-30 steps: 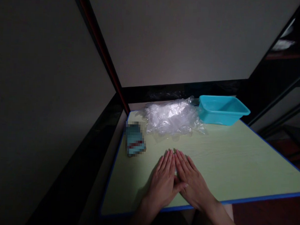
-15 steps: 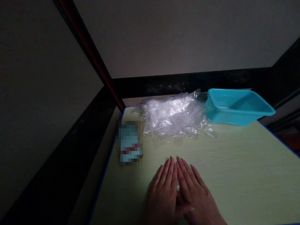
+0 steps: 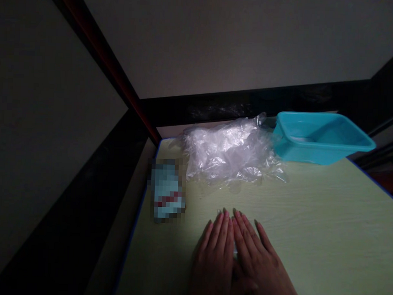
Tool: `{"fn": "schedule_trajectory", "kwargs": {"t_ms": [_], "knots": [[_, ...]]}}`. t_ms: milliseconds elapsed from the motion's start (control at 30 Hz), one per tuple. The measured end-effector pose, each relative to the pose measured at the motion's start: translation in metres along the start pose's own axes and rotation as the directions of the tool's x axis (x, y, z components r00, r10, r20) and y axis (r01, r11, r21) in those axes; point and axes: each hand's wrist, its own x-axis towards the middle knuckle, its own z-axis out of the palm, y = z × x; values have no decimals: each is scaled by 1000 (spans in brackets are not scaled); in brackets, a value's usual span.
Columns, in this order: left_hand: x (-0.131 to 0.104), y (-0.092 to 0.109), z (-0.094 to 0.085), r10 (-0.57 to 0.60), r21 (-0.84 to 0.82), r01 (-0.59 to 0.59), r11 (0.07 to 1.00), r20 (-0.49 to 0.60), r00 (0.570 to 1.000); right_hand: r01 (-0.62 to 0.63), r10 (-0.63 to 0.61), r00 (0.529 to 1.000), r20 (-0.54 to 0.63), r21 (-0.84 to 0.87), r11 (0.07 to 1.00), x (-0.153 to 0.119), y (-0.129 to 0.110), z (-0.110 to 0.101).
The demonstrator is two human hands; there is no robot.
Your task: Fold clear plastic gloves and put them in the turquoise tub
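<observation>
My left hand (image 3: 215,255) lies palm down on the pale table, fingers stretched out and pointing away from me. Beside it my right hand (image 3: 255,253) rests flat in the same way, and the index fingers almost meet. A small bit of something clear, like plastic film (image 3: 235,247), shows in the gap between the hands; most of it is hidden under them. Beyond the fingertips lies a crumpled heap of clear plastic bags (image 3: 230,153).
A turquoise plastic basin (image 3: 319,151) stands at the back right of the table (image 3: 326,212). A blurred-out light blue packet with a red stripe (image 3: 166,187) lies near the left edge. Walls with dark skirting (image 3: 198,109) close off the back and left sides.
Both hands stay flat in nearly the same pose on the table. The camera view has shifted slightly, so the basin appears farther right and the hands a little lower.
</observation>
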Motion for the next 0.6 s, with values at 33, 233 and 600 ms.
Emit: {"fn": "schedule_trajectory", "kwargs": {"t_ms": [33,233,600], "knots": [[0,0,0,-1,-2,1,1000,4,1000,-10,10,1000,1,3,1000,-1,0,0],[-2,-1,0,-12,-31,14,999,65,998,-24,24,999,26,-1,1000,-6,1,1],[-3,-1,-12,-26,-69,38,997,165,986,-65,53,993,103,119,991,-23,18,-15]]}}
